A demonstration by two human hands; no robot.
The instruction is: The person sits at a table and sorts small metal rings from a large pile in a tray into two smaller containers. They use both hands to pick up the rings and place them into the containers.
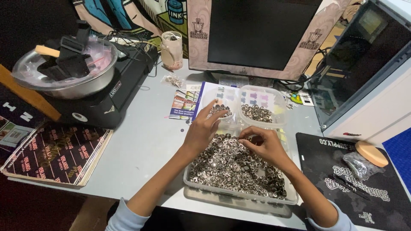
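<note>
Left hand: my left hand reached forward over the far rim of the tray, fingers loosely spread, the forefinger stretched toward the left tub; I could not tell whether a ring sat between its fingertips.
Right hand: my right hand hovered low over the rings, fingers curled narrow with the tips pinched close together; whether they gripped a ring I could not tell.
Rings: a deep heap of small silvery metal rings filled the clear tray, which lay on the desk right in front of me, under both hands.
Tubs: two small clear tubs stood just beyond the tray, touching side by side; the left tub held a small pile of the rings, the right tub a wider layer.
Booklet: a printed booklet lay under and beside the left tub.
Left of me: a steel bowl with black parts sat on a black machine, and a stack of dark printed boards lay near the desk edge.
Behind: a dark monitor and a cup stood at the back.
Right of me: a black mat carried a round tan disc and a small clear bag.
</note>
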